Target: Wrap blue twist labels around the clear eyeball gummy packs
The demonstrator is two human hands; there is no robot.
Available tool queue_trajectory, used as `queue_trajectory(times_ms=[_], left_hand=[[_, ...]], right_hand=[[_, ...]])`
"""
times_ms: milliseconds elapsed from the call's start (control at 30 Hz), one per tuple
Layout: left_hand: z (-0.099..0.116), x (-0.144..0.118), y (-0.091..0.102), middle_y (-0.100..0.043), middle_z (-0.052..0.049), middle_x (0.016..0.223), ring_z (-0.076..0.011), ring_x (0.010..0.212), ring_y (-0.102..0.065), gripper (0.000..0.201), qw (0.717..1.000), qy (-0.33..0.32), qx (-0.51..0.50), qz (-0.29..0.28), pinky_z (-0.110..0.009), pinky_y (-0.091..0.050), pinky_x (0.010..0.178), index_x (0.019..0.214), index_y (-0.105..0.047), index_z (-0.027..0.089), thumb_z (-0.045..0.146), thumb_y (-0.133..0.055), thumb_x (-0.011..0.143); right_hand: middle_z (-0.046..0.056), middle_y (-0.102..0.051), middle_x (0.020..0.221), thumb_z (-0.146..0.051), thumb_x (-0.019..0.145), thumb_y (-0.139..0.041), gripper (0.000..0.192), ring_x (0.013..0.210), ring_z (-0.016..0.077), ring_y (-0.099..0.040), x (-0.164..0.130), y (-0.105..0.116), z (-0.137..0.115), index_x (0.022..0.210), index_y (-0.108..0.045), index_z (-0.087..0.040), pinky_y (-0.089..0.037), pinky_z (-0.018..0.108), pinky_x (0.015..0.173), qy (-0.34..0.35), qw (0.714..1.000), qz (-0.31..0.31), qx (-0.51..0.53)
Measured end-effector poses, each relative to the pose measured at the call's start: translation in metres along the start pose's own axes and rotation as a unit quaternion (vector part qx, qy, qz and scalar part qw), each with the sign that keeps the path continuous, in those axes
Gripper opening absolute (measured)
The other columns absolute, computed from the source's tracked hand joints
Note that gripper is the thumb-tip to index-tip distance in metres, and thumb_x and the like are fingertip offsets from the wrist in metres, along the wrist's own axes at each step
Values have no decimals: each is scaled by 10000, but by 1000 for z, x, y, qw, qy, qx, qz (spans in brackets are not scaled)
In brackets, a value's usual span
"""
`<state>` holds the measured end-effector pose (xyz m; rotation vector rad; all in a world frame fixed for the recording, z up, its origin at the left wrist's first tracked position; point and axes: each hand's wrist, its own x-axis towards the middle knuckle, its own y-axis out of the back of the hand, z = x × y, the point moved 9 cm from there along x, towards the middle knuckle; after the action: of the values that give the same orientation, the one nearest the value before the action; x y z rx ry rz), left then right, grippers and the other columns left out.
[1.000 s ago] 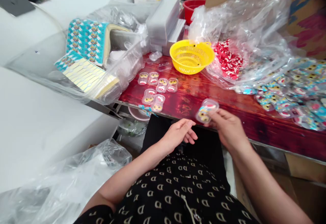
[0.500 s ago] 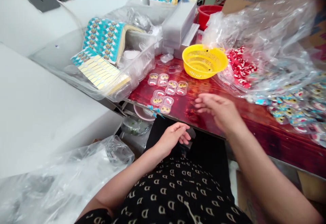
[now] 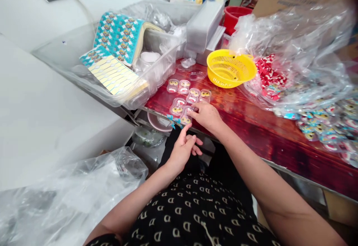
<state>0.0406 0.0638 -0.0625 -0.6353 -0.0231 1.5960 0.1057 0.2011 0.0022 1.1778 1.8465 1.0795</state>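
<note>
Right grip [image 3: 207,116] touches a clear double-lobed plastic pack [image 3: 185,120], pinch unclear; left grip [image 3: 181,149] loosely open; five unbanded packs [image 3: 193,95] nearby seem pending, blue-banded pack heap [image 3: 331,124] rightward looks done

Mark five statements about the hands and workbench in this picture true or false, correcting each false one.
1. The right hand has its fingertips at a small clear plastic pack with yellow eye shapes. True.
2. The left hand is gripping a pack. False: its fingers are loosely spread, with nothing visibly held.
3. A round yellow plastic colander stands on the glossy reddish-brown wooden table. True.
4. A round red plastic bucket sits inside the colander. False: it is behind the colander, apart from it.
5. Turquoise-and-white printed sheets sit in a translucent plastic bin. True.
</note>
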Motion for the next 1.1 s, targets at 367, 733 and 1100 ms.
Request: queue_trajectory(times_ms=[367,733,1100], left_hand=[[1,2,1,-713,-6,866,-112,571,-669,679,1000,6,-5,7,-232,-431,563,1557,-327,218,320,-602,945],[10,-6,-2,-690,-26,886,-126,630,-689,305,1000,-12,5,26,-237,-480,586,1069,-542,189,478,-561,972],[4,-6,-39,-749,-88,956,-182,751,-731,407,996,11,1,-94,-273,-544,622,1143,-653,155,488,-675,908]], right_hand=[[-18,-624,689,-248,759,-760,208,639,147,-546,13,-11,17,930,-674,-167,-405,288,641,-84,965,-25,247],[-14,-655,731,-419,626,-884,333,615,95,-501,-50,-3,64,784,-710,-184,-409,260,618,-124,808,-51,573],[2,-693,770,-448,664,-868,322,687,129,-578,-104,-5,64,787,-712,-194,-469,292,694,-110,818,-51,562]])
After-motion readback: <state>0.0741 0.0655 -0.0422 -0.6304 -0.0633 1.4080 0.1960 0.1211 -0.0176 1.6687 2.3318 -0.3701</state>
